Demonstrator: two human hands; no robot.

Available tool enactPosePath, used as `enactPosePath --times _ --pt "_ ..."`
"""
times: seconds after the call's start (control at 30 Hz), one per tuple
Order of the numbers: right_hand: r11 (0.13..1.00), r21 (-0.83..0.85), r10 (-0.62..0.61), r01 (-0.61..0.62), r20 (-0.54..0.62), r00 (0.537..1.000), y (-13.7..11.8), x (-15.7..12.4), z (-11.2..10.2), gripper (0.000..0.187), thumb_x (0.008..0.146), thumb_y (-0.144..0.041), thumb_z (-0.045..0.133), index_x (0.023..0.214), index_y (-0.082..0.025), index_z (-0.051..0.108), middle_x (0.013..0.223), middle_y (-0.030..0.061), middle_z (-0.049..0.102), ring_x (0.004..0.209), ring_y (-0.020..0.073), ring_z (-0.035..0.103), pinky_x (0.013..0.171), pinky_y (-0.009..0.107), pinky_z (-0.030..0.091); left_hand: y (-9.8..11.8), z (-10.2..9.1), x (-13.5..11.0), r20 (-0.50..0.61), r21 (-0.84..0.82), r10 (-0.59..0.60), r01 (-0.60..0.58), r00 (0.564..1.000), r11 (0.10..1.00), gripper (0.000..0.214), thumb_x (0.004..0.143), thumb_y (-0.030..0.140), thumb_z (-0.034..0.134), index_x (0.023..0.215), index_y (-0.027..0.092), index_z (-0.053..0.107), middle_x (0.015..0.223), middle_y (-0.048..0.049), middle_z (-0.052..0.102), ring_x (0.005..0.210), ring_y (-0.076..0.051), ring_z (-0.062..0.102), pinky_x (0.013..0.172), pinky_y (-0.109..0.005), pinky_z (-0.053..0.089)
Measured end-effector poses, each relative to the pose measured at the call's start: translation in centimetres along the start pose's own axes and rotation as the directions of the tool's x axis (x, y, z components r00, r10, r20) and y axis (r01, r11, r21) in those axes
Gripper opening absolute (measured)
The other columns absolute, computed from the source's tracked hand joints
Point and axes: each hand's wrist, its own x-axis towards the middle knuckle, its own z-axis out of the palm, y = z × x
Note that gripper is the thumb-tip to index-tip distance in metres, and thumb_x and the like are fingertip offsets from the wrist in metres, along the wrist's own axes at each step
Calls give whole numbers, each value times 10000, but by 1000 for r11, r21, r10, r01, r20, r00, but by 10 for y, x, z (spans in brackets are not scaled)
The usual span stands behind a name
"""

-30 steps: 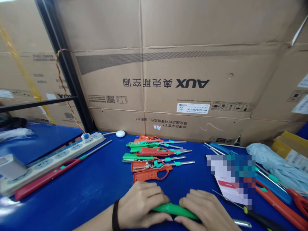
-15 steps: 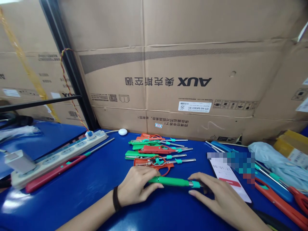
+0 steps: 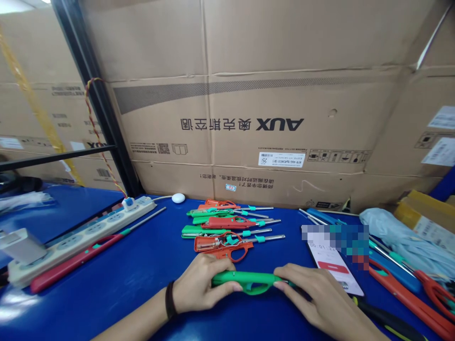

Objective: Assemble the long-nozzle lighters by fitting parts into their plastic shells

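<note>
A green long-necked lighter (image 3: 249,279) is held level above the blue table, its trigger loop facing down toward me. My left hand (image 3: 204,286), with a dark band at the wrist, is closed around the handle end. The thumb and fingers of my right hand (image 3: 313,293) pinch the front of the green body, where the neck starts; most of the neck is hidden by that hand. Just beyond lie several red, orange and green lighters (image 3: 232,222). The nearest orange lighter (image 3: 227,245) has its casing open, showing the tank and wires.
To the left, a power strip (image 3: 95,227) with a white plug runs beside a red lighter (image 3: 74,265). On the right are a phone (image 3: 332,265), a black and yellow-green screwdriver (image 3: 389,319), more lighters (image 3: 405,293) and a light-blue plastic bag (image 3: 391,232). A large cardboard box (image 3: 234,94) stands behind.
The green lighter has been rolled so that its trigger loop now shows on the near side. My right hand has closed in from the neck onto the front of the body.
</note>
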Motion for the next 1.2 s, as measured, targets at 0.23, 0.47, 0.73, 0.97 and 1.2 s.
enactPosePath --times 0.23,0.47,0.73,0.97,1.2 --pt "992 -46 112 -114 -53 992 10 -2 -9 557 840 -416 621 1359 -359 428 1021 11 716 853 211 698 731 321 561 -9 -2 4 -148 149 121 -99 981 984 257 956 409 491 996 177 593 807 -34 691 695 -165 651 630 -244 473" --pt "994 -78 77 -80 -36 996 18 -2 -10 169 929 -326 488 1012 -297 633 967 2 733 841 200 701 742 309 551 -15 -4 3 -167 128 87 -66 982 990 157 955 309 511 1008 177 579 905 -54 679 804 -177 639 712 -267 503" --pt "995 -95 -28 18 -110 994 10 -4 8 312 982 -394 372 1040 -272 653 935 23 747 801 188 714 710 288 570 -5 -2 2 -161 207 95 -60 982 976 227 938 211 483 1162 186 516 1002 -79 645 901 -202 597 804 -319 485" --pt "989 -147 -48 29 -125 991 10 -9 15 265 971 -376 419 1115 -289 624 1031 24 732 964 219 689 893 375 536 -3 2 3 -175 244 87 -42 981 969 449 861 578 551 1077 185 577 819 -36 644 686 -174 632 585 -237 488" --pt "989 -125 -86 83 -18 996 1 -5 7 309 988 -386 372 1096 -268 636 1013 15 742 921 203 707 846 336 571 0 0 3 -237 265 138 -73 962 961 460 828 571 604 1059 174 621 750 -26 650 621 -160 629 538 -222 479"
